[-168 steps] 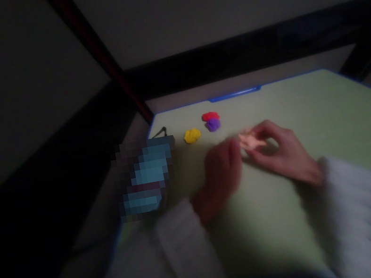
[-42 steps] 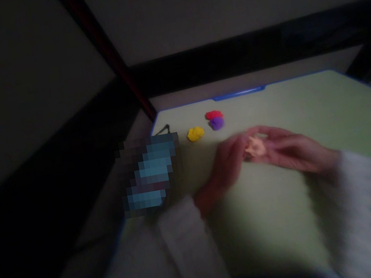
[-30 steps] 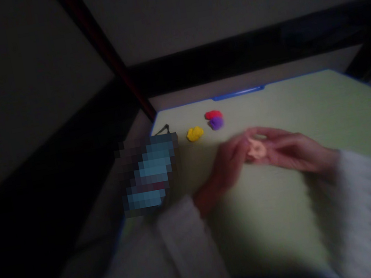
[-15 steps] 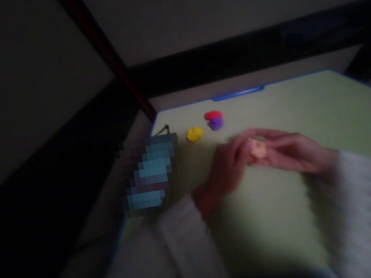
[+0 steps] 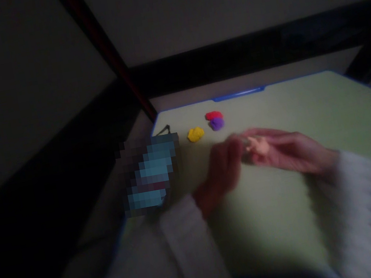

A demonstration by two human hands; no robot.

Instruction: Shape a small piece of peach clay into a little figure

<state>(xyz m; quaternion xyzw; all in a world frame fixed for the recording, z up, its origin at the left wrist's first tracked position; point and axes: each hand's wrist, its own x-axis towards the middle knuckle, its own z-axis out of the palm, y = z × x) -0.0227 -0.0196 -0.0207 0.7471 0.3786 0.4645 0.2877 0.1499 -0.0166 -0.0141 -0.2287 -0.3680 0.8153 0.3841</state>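
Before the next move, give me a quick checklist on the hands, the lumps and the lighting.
1. Peach lump held in the right hand: ok.
2. Left hand gripping the peach lump too: cannot tell, blurred there.
3. Yellow lump apart from the other lumps: ok.
4. Red lump not touching the purple lump: cannot tell, they overlap in view.
5. Good light: not ok, the scene is dim.

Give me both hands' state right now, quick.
Left hand: curled, fingertips hidden at the peach lump; can't tell whether it grips.
Right hand: holding the peach lump.
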